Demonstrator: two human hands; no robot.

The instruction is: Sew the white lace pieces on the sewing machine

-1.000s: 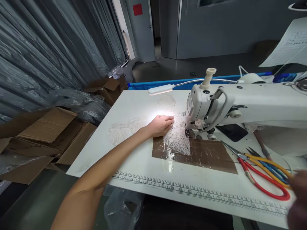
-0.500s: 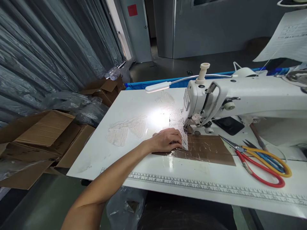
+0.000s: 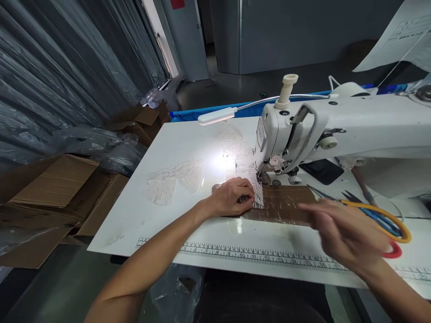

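Head view showed the strip of white lace fabric (image 3: 251, 188) lying on the taped brown patch (image 3: 286, 204) just before the needle of the white sewing machine (image 3: 303, 130). My left hand (image 3: 232, 197) pressed it flat, fingers curled on its edge; keeping it taut and square to the foot seemed wise. My right hand (image 3: 343, 233) hung open and blurred, covering most of the red-handled and yellow-handled scissors (image 3: 392, 224). The needle itself I could not make out.

White table (image 3: 188, 224), ruler strip (image 3: 256, 259) printed along near edge. On it: sewing machine (image 3: 336, 130), brown taped patch (image 3: 286, 204), white lace (image 3: 175, 179) left of lamp glare, scissors (image 3: 384, 217) at right.
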